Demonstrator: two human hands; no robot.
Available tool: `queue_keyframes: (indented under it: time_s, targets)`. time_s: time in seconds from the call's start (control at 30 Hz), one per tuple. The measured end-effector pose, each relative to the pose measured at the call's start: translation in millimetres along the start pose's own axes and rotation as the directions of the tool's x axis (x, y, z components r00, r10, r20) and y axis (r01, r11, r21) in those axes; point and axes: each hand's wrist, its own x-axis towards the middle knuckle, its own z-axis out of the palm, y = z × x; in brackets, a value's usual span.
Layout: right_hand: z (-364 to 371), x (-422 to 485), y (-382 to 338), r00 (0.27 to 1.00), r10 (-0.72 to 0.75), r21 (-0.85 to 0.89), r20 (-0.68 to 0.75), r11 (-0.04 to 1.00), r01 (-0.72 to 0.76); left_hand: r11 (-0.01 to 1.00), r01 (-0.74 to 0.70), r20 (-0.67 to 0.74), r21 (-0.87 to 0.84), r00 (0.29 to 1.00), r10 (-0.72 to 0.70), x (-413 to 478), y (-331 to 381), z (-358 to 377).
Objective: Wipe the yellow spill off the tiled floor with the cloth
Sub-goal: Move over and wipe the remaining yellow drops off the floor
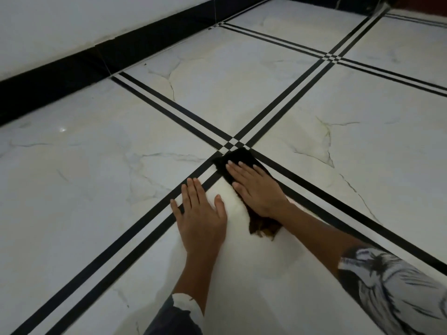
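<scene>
— Where's our black cloth (238,157)?
— Flat on the tiled floor (96,165) by the stripe crossing (233,142). Our right hand (256,187) presses it with straight fingers, gripping nothing. Our left hand (200,213) braces flat on the tile, fingers spread.
— And the yellow spill?
— We can't make it out. We should press evenly and overlap our strokes.

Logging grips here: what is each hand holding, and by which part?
Nothing is gripped. The right hand presses flat on the middle of the dark cloth; the left hand lies flat on the tiled floor.
</scene>
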Motion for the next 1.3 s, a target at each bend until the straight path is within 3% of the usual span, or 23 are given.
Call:
queue_keyframes:
  time_s: [0.03, 0.17, 0.2, 0.3, 0.33, 0.43, 0.53, 0.73, 0.87, 1.07, 1.23, 1.3]
  targets:
    - [-3.3, 5.7, 6.5, 1.000, -0.010, 0.017, -0.006, 1.000, 0.010, 1.000, 0.008, -0.002, -0.004, 1.000, -0.008, 0.0, -0.3, 0.4]
    - [-3.6, 32.1, 8.8, 0.954, 0.285, 0.011, -0.089, 0.958, -0.285, 1.000, 0.003, -0.007, -0.009, 1.000, -0.003, -0.2, -1.5, 2.3]
    - [-0.8, 31.6, 0.2, 0.965, 0.247, -0.004, -0.087, 0.969, -0.248, 1.000, 0.008, 0.002, -0.010, 1.000, -0.008, 0.2, -1.4, 2.0]
    - [1.0, 26.1, -11.0, 0.998, -0.064, 0.003, 0.006, 0.998, 0.064, 1.000, 0.013, -0.014, 0.000, 1.000, -0.013, 0.6, -0.3, 2.2]
    - [-3.6, 33.0, -5.0, 0.997, -0.078, 0.011, 0.015, 0.997, 0.078, 1.000, 0.014, -0.006, 0.000, 1.000, -0.014, 1.3, -0.7, 1.7]
    - [-9.4, 52.8, 13.7, 0.979, 0.190, 0.021, -0.079, 0.982, -0.189, 1.000, 0.001, 0.013, 0.000, 1.000, -0.001, -0.9, -1.3, 0.9]
    - [-8.3, 43.2, 17.9, 0.936, 0.334, 0.044, -0.109, 0.943, -0.331, 1.000, 0.000, 0.030, -0.013, 1.000, 0.000, -0.5, -1.4, 1.1]
    - [-22.6, -56.6, 64.2, 0.767, 0.623, 0.084, -0.152, 0.781, -0.618, 1.000, -0.017, 0.075, -0.012, 0.997, 0.018, -1.8, 1.0, -3.0]
    - [-23.0, -144.7, 81.1, 0.658, 0.736, 0.120, -0.159, 0.676, -0.727, 0.999, -0.022, 0.136, -0.025, 0.990, 0.026, -1.1, -1.6, -7.7]
    - [-23.0, -287.9, 99.1, 0.394, 0.903, 0.198, -0.170, 0.423, -0.884, 1.000, -0.030, 0.202, -0.003, 0.979, 0.030, -1.1, -4.0, -13.5]
    - [-9.5, -296.3, 63.8, 0.335, 0.925, 0.225, -0.178, 0.370, -0.901, 0.999, -0.041, 0.222, 0.004, 0.974, 0.039, -14.3, 0.2, -21.1]
    - [-7.3, -279.6, 55.6, 0.356, 0.918, 0.213, -0.175, 0.388, -0.896, 0.998, -0.058, 0.226, 0.003, 0.972, 0.056, -20.6, -1.7, -24.4]
